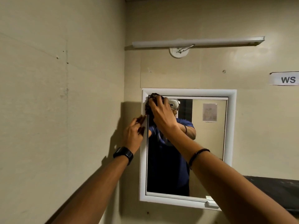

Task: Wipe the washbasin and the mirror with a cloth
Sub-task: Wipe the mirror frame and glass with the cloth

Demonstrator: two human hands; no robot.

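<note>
While pressing a dark crumpled cloth [149,105] into the upper left corner of the white-framed rectangular wall mirror [208,143], right hand [161,114] clenched over it; left hand [134,135] fingers [140,120] released, flat against the frame's side just below.

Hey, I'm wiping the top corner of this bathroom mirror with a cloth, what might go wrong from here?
1. The right hand presses the dark cloth into the mirror's top left corner; the rest of the glass may get missed.
2. The left hand rests on the white frame; hard pushing might shift it, since its lower right corner looks uneven.
3. Bare fingers near the glass could leave smudges.
</note>
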